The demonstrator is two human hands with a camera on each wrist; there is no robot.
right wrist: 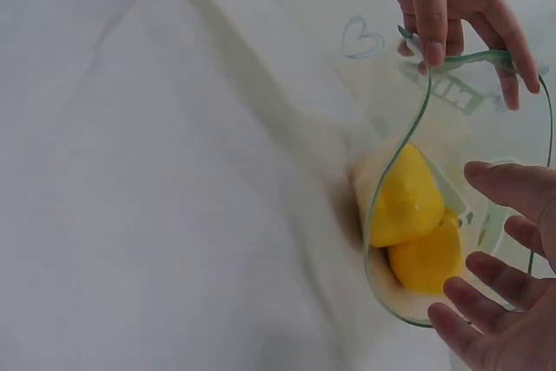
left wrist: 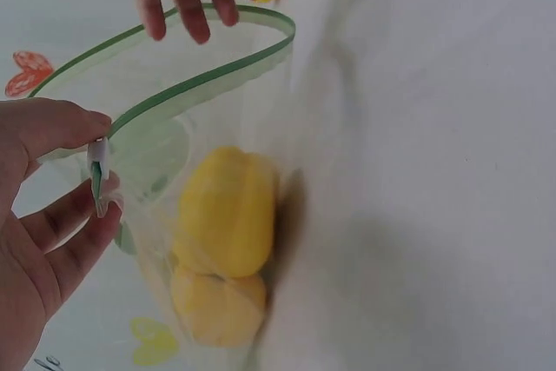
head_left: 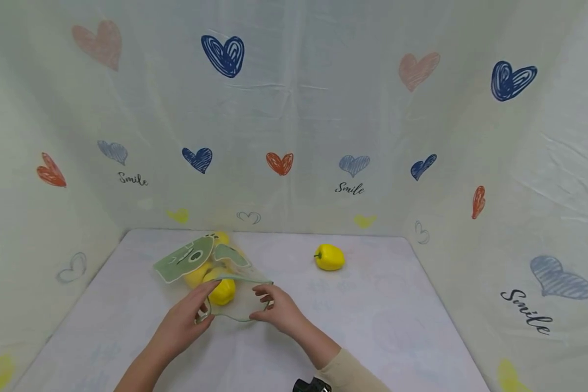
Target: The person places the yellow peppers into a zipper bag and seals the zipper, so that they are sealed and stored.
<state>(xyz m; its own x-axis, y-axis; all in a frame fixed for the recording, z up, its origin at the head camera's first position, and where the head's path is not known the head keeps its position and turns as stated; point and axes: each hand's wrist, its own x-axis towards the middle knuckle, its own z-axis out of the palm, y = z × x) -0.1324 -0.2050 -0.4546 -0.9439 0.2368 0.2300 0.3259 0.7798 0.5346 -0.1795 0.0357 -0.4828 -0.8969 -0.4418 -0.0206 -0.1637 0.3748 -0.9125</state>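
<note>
A translucent zip bag with green trim and green print lies on the table, its mouth spread wide toward me. Yellow bell peppers are inside, two of them plain in the left wrist view. At the left end of the mouth, my left hand pinches the green-trimmed edge by a small white zip slider between thumb and fingers. My right hand is at the opposite end of the mouth, fingers spread beside the rim and holding nothing, as the right wrist view shows.
A loose yellow bell pepper rests on the white-covered table, right of the bag. Pale cloth walls printed with hearts enclose the table at the back and both sides. A small black object shows at the bottom edge.
</note>
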